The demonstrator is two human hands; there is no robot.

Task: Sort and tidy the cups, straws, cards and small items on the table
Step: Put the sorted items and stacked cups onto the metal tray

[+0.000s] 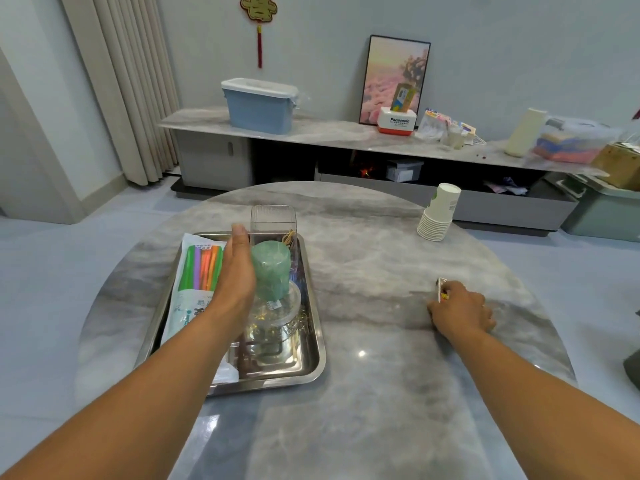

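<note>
Marble table (pixel 363 271), bare between hands.

tray (pixel 313 355) left, cup stack (pixel 438 214) far right

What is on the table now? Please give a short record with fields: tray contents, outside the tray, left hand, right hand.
tray contents: metal tray holds a straw packet, a green cup, a clear box and clear lidded containers
outside the tray: stack of paper cups, upside down on the table
left hand: left hand around the green cup
right hand: right hand holds a small card deck on the table
</note>
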